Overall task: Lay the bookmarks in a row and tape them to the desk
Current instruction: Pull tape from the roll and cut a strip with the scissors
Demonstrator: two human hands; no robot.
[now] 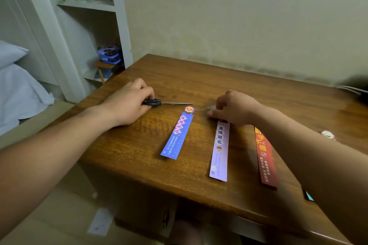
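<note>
Three bookmarks lie side by side on the wooden desk (258, 89): a blue one (177, 135) on the left, a lilac one (220, 151) in the middle, a red one (265, 157) on the right. My left hand (129, 103) grips the black handles of a pair of scissors (169, 103), whose blades point right, just beyond the blue bookmark's top. My right hand (233, 108) pinches a roll of clear tape (211, 108) above the lilac bookmark's top. A thin strip of tape seems to stretch from the roll toward the blue bookmark's top. My right forearm covers the red bookmark's top.
A small round sticker-like item (328, 135) and a dark card edge (308, 195) show beside my right arm. Cables and a dark object (354, 89) sit at the desk's far right. A white shelf unit (89, 26) and a bed (18, 89) stand to the left.
</note>
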